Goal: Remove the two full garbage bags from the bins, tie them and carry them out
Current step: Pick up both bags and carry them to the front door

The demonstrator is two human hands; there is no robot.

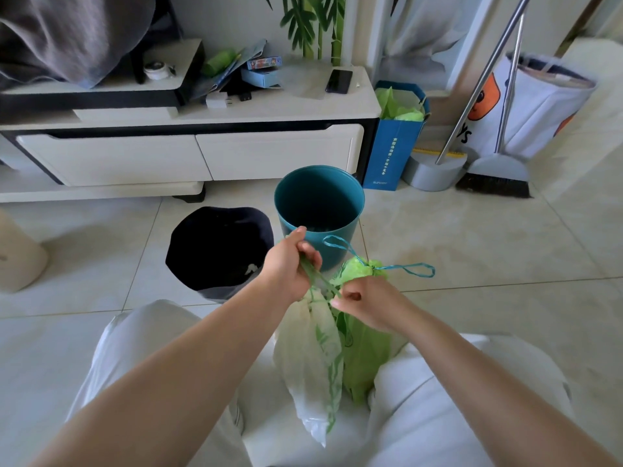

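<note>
Green plastic handles twist tight between the two hands at the centre of the view. The left hand (292, 264) is closed in a fist around one stretched green strip (312, 273) of the white garbage bag (308, 355), pulling it toward ten o'clock. The right hand (362, 303) is closed too, its fingertips pinching the other end of the strip just above the bag's gathered neck. The white bag, printed with green, hangs down between the person's knees, which are clad in white trousers (431, 399).

Touching it at three o'clock is the green garbage bag (362, 358), partly hidden behind the right hand. Its top is cinched shut, and two loops of blue drawstring (413, 269) stick out from the neck, one toward twelve o'clock and one toward three o'clock.

Beyond the hands, at twelve o'clock, the teal bin (318, 205) stands upright on the tiled floor (472, 251) with no liner showing inside. Just beside it at nine o'clock is the dark bin (219, 247), lined in black, with a small pale scrap near its bottom.

Farther back a white TV stand (188, 143) runs along the wall, carrying a phone (338, 81) and some boxes. At two o'clock from the teal bin stand a blue paper bag (392, 150) stuffed with green plastic, a dustpan (435, 171) and a broom (495, 173).
</note>
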